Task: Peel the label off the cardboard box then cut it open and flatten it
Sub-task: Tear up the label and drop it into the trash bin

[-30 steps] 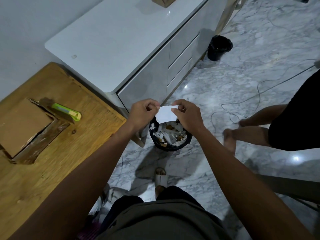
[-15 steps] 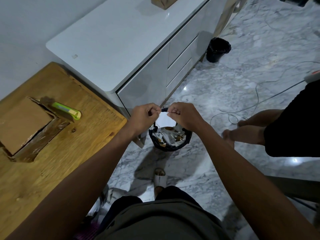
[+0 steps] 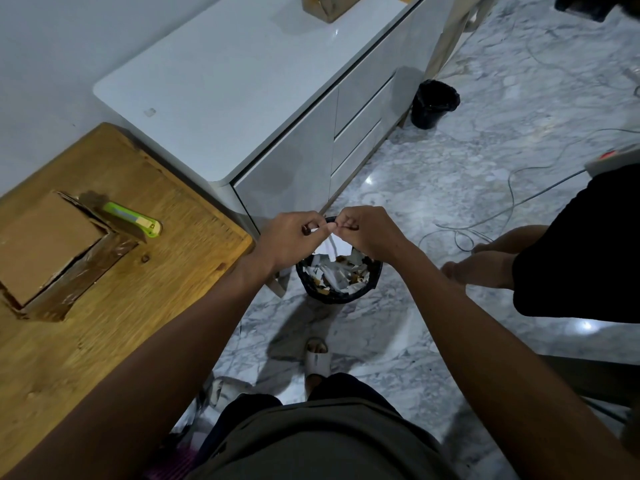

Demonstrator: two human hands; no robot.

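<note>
Both hands, left point(image 3: 289, 239) and right point(image 3: 363, 230), pinched a white label point(image 3: 330, 249) above a bin point(image 3: 341, 294) on the marble floor point(image 3: 467, 161); the box point(image 3: 52, 251) sat on a wooden table point(image 3: 138, 306).

Both bare forearms reach forward and converge — the left hand point(image 3: 289, 239) and right hand point(image 3: 367, 230) meet knuckle to knuckle, fingers curled, thumbs and forefingers pinching a small white paper scrap point(image 3: 329, 244) between them.

1. Left hand point(image 3: 291, 239) and right hand point(image 3: 367, 230) pinch a white label point(image 3: 329, 247) above the black bin point(image 3: 337, 277).
2. Left of the bin, the cardboard box point(image 3: 48, 251) lies on the wooden table point(image 3: 121, 323).
3. A green cutter point(image 3: 133, 219) lies just beside the box.
</note>
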